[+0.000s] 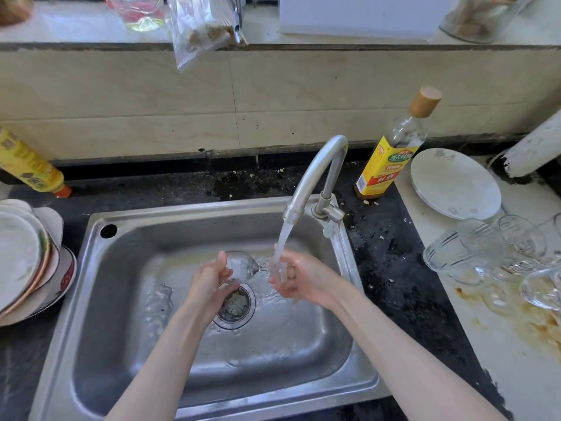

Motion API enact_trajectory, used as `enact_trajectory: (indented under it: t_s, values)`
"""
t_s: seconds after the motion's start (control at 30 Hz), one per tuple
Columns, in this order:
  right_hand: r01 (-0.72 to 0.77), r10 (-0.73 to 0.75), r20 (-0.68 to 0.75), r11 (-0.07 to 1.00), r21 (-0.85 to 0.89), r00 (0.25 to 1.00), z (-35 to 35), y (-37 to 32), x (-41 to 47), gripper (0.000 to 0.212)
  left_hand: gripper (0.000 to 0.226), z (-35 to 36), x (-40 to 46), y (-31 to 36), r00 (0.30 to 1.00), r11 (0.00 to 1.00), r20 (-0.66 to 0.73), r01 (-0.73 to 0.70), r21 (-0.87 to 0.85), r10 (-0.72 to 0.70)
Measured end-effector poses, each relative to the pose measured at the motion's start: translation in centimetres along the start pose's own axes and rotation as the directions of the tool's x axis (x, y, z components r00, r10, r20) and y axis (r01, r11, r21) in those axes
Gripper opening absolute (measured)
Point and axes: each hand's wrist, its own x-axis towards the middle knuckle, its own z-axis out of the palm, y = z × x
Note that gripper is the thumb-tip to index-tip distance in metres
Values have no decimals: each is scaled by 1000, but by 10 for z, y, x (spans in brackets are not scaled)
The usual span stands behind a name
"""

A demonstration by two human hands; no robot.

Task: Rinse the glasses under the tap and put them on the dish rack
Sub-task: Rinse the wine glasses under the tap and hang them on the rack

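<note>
A clear stemmed glass lies sideways over the steel sink. My left hand grips its bowl, and my right hand holds its stem and foot end. Water from the curved tap streams down onto my right hand and the foot of the glass. Several more clear glasses lie tipped together on the white counter at the right. No dish rack can be made out.
A stack of plates sits left of the sink; white plates lie at the right. A yellow-labelled bottle stands behind the tap, another yellow bottle lies far left. The drain strainer holds food scraps. The right counter is stained.
</note>
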Motion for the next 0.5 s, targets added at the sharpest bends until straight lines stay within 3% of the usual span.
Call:
enact_trajectory:
  t_s: [0.07,0.13,0.17,0.23,0.3,0.33,0.37,0.4,0.43,0.5]
  values:
    - [12,-12,2,992,-122,1000,-2,-2,1,23,20,3,-7,7,985,977,14,-171,126,170]
    - [38,-41,0,919,-393,999,-4,-2,3,22,19,9,-15,16,932,886,95,-363,290,351]
    - [73,-97,-10,809,-583,995,-2,-1,5,19,20,13,-18,20,896,808,145,-442,389,420]
    - [142,-287,2,468,-872,958,5,2,10,21,20,22,-25,24,838,655,190,-523,545,511]
    - [73,-487,9,111,-991,873,13,7,13,32,21,31,-31,28,804,583,170,-542,605,570]
    - [31,-579,38,-21,-999,814,14,9,14,35,22,35,-35,31,792,575,159,-550,605,590]
    - [32,-650,81,-87,-996,756,15,11,13,36,23,38,-38,33,781,576,153,-562,594,605]
    - [82,-692,111,-75,-994,713,14,15,13,35,23,41,-41,35,770,577,153,-578,577,619]
    - [168,-702,105,21,-985,704,14,17,11,32,23,43,-42,36,756,571,158,-597,563,635]
    - [367,-629,30,413,-833,777,14,22,7,25,19,44,-44,36,746,571,179,-620,539,641]
